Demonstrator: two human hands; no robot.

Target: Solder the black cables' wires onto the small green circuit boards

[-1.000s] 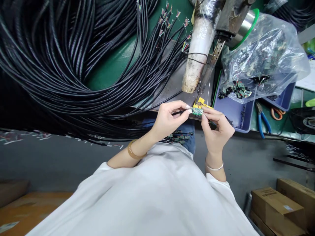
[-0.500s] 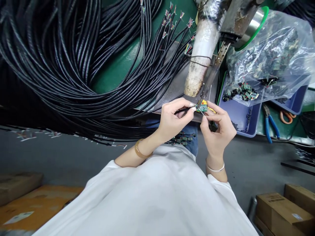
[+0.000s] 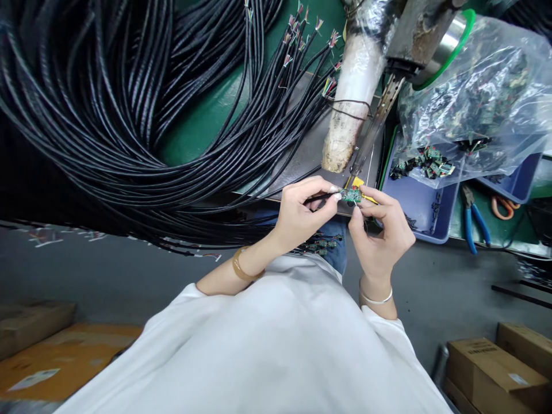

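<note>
The circuit board has shifted slightly toward the wearer, below the soldering iron tip; contact cannot be confirmed. The left hand is clamped on the black cable at the board's left end. The right hand pinches a thin strand, now at the board's near edge rather than slanting across its left part.

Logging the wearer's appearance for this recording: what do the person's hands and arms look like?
Both the left hand and right hand are gloveless. White sleeves end on the forearms. A tan, wide bangle circles the left wrist; a thin silver-coloured one the right.
</note>
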